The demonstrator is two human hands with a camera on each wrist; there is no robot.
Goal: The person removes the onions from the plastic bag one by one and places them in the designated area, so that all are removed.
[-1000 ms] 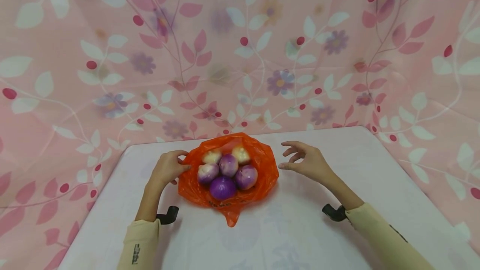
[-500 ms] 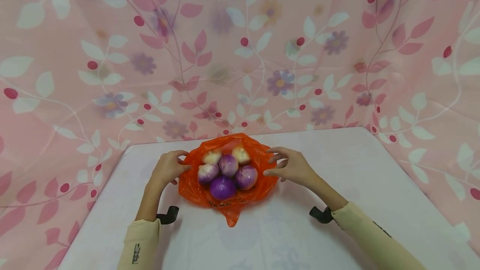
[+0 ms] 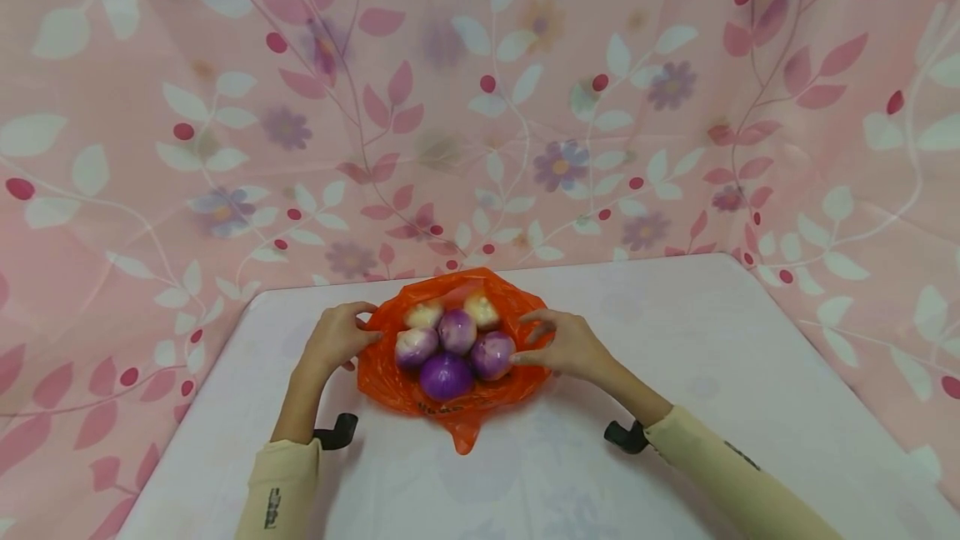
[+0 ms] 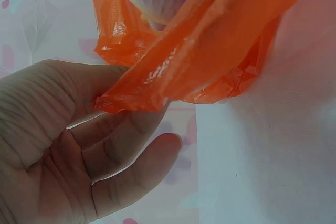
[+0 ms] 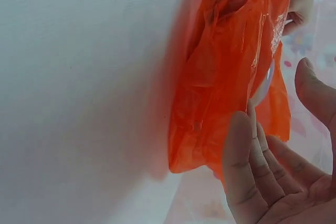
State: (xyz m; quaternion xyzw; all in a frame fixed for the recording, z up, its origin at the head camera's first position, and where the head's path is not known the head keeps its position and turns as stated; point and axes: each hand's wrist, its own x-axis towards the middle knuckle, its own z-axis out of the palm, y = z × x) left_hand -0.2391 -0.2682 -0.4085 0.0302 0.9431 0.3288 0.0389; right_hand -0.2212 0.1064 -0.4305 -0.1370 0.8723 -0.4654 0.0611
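Observation:
An orange plastic bag [image 3: 525, 373] lies wide open on the table, holding several onions. A deep purple onion [image 3: 446, 377] sits at the front, with paler purple-and-white onions [image 3: 492, 355] around and behind it. My left hand [image 3: 333, 337] pinches the bag's left rim between thumb and fingers; in the left wrist view the orange film [image 4: 173, 72] passes between them. At the right rim is my right hand [image 3: 572, 345], thumb reaching over the opening beside the right-hand onion. The right wrist view shows its fingers [image 5: 241, 166] against the bag's outside, thumb spread apart from them.
A white cloth covers the table [image 3: 697, 315]. Behind it hangs a pink floral curtain [image 3: 420, 123], close to the table's back edge. Black curved pieces [image 3: 627, 437] stick out at both wrists.
My right hand has moved left from beside the bag to its right rim, its thumb now over the opening. The left hand keeps its hold, and the onions stay in place.

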